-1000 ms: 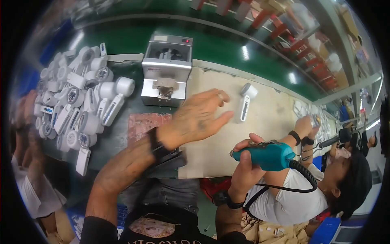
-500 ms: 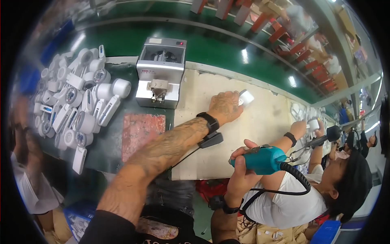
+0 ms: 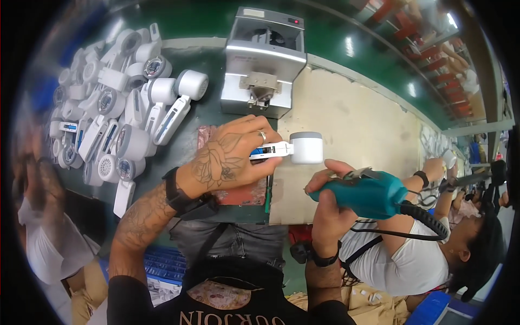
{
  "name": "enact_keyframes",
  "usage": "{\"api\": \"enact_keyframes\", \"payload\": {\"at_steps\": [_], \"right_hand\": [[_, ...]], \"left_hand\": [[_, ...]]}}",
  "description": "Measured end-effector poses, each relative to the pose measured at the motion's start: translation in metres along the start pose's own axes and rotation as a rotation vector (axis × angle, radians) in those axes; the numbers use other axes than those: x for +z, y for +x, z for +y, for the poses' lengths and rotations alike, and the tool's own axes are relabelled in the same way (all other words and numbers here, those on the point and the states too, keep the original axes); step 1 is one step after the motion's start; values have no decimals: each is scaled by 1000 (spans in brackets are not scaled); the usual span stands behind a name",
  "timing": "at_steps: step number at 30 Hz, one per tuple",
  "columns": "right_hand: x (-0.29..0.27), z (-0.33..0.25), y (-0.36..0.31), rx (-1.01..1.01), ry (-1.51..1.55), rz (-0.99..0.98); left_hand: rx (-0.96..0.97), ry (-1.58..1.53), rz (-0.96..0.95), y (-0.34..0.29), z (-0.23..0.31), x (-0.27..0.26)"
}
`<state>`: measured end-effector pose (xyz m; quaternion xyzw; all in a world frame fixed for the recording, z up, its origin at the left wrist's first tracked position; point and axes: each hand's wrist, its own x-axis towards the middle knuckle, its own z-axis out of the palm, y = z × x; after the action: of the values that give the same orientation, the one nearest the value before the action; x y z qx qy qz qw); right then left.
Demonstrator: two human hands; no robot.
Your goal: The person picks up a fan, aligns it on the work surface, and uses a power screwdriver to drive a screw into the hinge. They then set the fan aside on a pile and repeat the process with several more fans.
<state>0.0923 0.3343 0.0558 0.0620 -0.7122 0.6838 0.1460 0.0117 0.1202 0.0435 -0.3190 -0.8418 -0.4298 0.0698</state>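
My left hand grips the handle of a small white handheld fan, whose round head points right just above the front of the beige work mat. My right hand is closed around a teal electric screwdriver with a black cable, held close below and to the right of the fan head. A red patterned pad lies under my left hand.
A heap of several white fans fills the green table on the left. A grey metal machine stands at the back centre. A person in a white shirt works at my right, another sits at my left.
My left hand reached out to the fan lying far on the mat, took hold of it and brought it back near the screwdriver. My right hand stayed nearly still.
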Motion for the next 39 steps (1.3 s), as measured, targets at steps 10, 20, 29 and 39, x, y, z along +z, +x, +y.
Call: {"api": "enact_keyframes", "payload": {"at_steps": [10,20,29,39], "right_hand": [[50,-32,35,-42,132,-25],[110,-11,130,-209,186,-75],[126,16,141,-277,140,-169],[98,-6,104,-94,177,-122]], "left_hand": [[-2,-42,-59,-13,-25,-20],[70,86,17,-20,-39,-17],[15,35,-47,-25,-35,-17],[-31,-2,-66,-24,-36,-20]]}}
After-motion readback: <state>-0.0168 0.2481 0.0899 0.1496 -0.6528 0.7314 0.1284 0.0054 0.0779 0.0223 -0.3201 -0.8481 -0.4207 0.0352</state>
